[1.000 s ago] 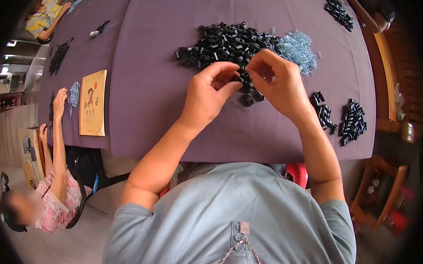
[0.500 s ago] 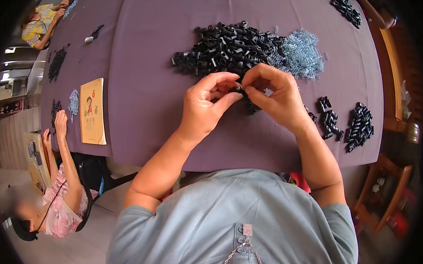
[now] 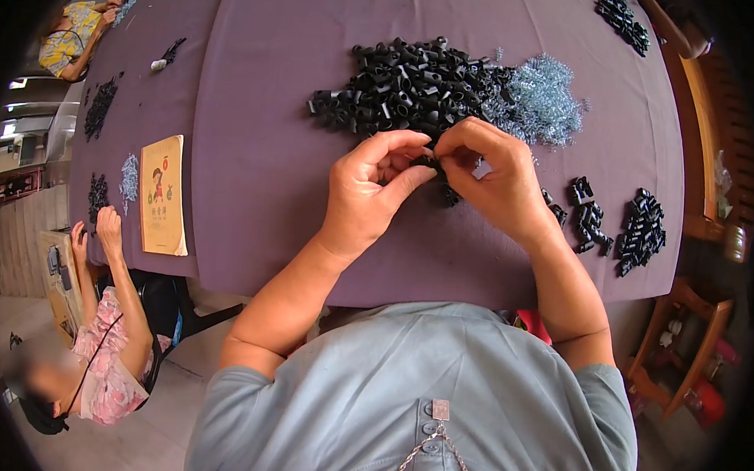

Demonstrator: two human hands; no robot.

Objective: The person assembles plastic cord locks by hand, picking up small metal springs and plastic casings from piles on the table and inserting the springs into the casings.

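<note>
My left hand pinches a small black part between thumb and fingers. Fingertips of my right hand meet at the same part, closed on something too small to make out. Just beyond both hands lies a large heap of black plastic parts. A pile of thin silvery springs touches the heap's right side. A few loose black parts lie close beneath my fingers.
Two groups of black pieces lie to the right on the purple cloth. A yellowish booklet is at the left. Co-workers sit along the left side; another person's arm shows at the upper right.
My hands have come slightly lower, closer to the table's near edge, and their fingertips are now together at the black part. The co-worker's raised hand at the left has moved down.
</note>
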